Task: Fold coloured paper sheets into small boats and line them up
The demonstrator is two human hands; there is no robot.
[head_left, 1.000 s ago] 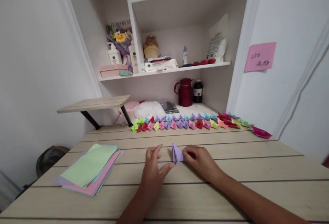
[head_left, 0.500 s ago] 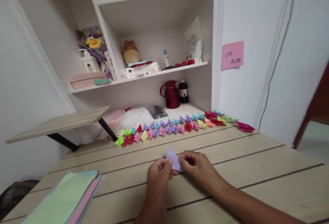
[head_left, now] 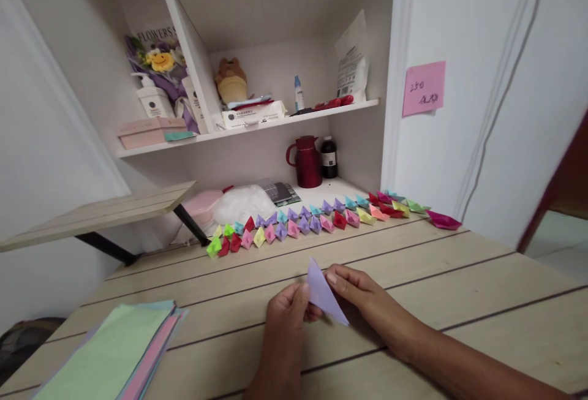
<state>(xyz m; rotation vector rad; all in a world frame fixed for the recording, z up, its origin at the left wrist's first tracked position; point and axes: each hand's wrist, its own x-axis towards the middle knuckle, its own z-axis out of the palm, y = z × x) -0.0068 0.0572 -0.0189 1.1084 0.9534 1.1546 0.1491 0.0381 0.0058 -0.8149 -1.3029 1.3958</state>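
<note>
A lilac sheet of paper (head_left: pixel 325 298), folded into a triangle, is held above the wooden table (head_left: pixel 220 332). My left hand (head_left: pixel 289 308) pinches its left edge between thumb and fingers. On the upper right side, my right hand (head_left: pixel 353 283) has its thumb and curled fingers at the paper's edge; its fingertips are partly hidden behind the sheet. One pointed corner sticks up between the hands and another points down to the right. Beyond them stand two rows of small folded paper boats (head_left: pixel 280 231) in several colours.
At the left lies a stack of coloured paper (head_left: pixel 114 351), light green on top. A raised wooden stand (head_left: pixel 110 210) with black legs is behind it. Shelves at the back hold a red jug (head_left: pixel 307 162), a dark bottle (head_left: pixel 329 158) and a plush toy (head_left: pixel 231 80). A pink note (head_left: pixel 424 88) is on the wall.
The lilac paper has turned, so its long folded edge and lower right corner now show. My right hand has shifted slightly up and right along it. The camera view has tipped down a little.
</note>
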